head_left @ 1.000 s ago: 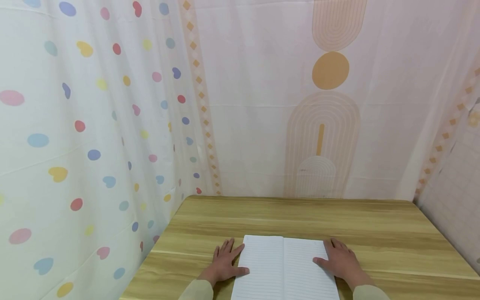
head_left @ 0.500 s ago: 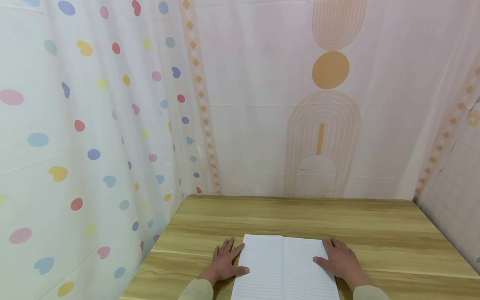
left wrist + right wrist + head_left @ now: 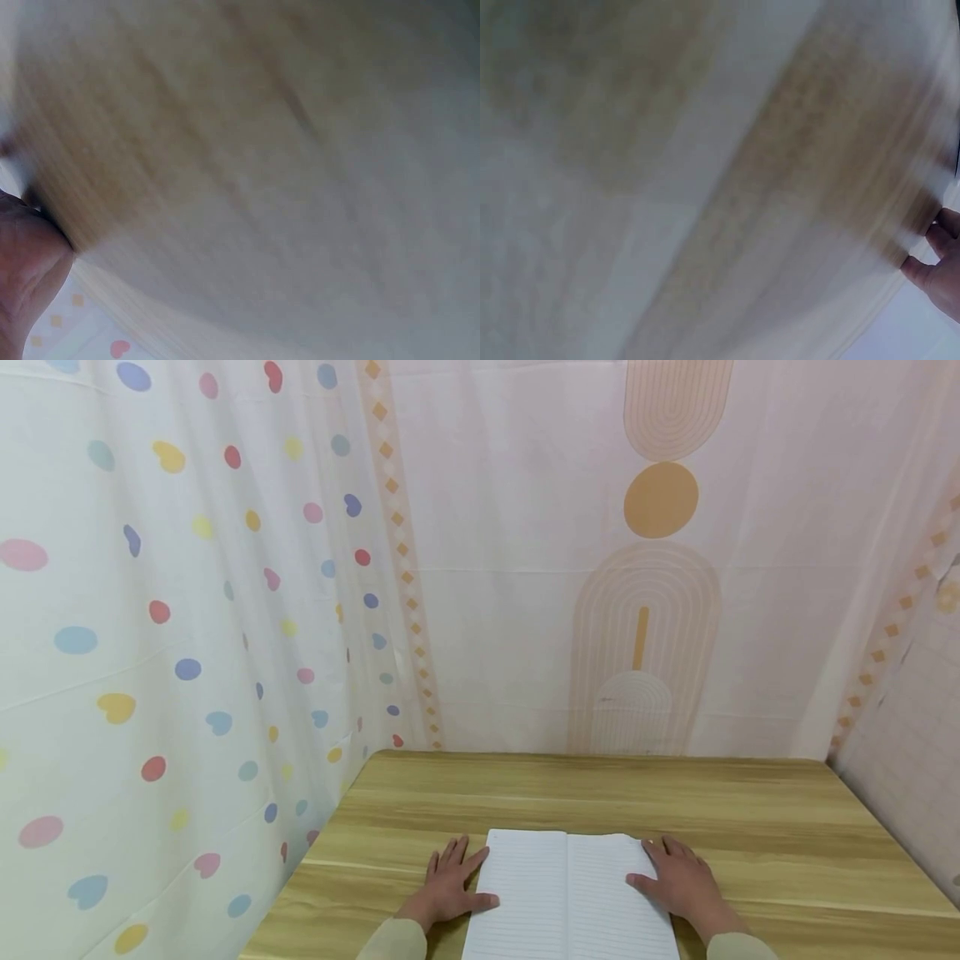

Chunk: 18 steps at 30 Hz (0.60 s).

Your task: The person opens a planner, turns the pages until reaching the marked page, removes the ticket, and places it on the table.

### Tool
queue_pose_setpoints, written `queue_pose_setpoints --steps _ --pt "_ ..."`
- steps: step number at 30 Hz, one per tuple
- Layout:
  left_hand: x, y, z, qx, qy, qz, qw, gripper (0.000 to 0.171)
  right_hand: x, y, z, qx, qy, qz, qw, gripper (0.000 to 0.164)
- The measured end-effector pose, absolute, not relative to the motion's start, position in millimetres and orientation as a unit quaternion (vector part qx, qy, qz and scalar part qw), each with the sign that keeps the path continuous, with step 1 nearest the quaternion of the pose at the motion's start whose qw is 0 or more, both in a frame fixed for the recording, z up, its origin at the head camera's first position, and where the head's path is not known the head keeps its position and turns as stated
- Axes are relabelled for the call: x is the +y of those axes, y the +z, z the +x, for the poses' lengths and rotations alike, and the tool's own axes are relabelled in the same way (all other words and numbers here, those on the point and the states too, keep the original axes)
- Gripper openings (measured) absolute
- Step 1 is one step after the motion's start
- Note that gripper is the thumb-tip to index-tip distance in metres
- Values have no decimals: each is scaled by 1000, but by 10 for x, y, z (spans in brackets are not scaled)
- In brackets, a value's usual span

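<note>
An open notebook (image 3: 525, 893) with blank ruled pages lies on the wooden table, its lower edge out of frame. My left hand (image 3: 447, 892) rests at its left edge, thumb on the left page and the other fingers spread over the tabletop. At the right edge is my right hand (image 3: 684, 885), thumb on the right page and index fingertip at the top right corner, where the page edge bows up slightly. Only part of the left hand (image 3: 30, 270) shows in the left wrist view; a few fingers of the right hand (image 3: 939, 259) show in the right wrist view.
The wood-grain table (image 3: 600, 789) reaches back to a pale curtain (image 3: 495, 610) with arch prints. On the left hangs a dotted curtain (image 3: 187, 727). Both wrist views are mostly filled by blurred tabletop.
The right index fingertip has slid slightly left at the page's top right corner, and the page edge there now bows up. The left hand and the notebook have stayed put.
</note>
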<state>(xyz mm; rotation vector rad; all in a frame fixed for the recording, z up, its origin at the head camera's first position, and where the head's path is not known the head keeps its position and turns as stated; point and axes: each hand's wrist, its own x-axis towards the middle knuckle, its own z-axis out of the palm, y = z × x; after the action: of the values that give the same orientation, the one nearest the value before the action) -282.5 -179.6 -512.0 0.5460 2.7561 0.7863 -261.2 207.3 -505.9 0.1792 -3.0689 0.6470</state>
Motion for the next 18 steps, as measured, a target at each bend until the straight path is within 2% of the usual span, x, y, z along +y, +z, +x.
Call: queue_pose_setpoints --steps 5,10,13,18 --pt "-1794 -5128 -2823 936 274 187 114 87 2069 -5040 -2609 -970 233 68 14 62" --pt "-1793 -5131 -2818 936 274 188 116 87 2014 -4987 -2629 -957 273 77 60 46" --pt "-1791 -5125 -2821 938 269 189 111 87 1952 -4897 -2666 -938 332 67 65 49" --pt "-1790 -5106 -2826 939 265 190 107 86 1838 -4666 -2692 -883 465 50 27 64"
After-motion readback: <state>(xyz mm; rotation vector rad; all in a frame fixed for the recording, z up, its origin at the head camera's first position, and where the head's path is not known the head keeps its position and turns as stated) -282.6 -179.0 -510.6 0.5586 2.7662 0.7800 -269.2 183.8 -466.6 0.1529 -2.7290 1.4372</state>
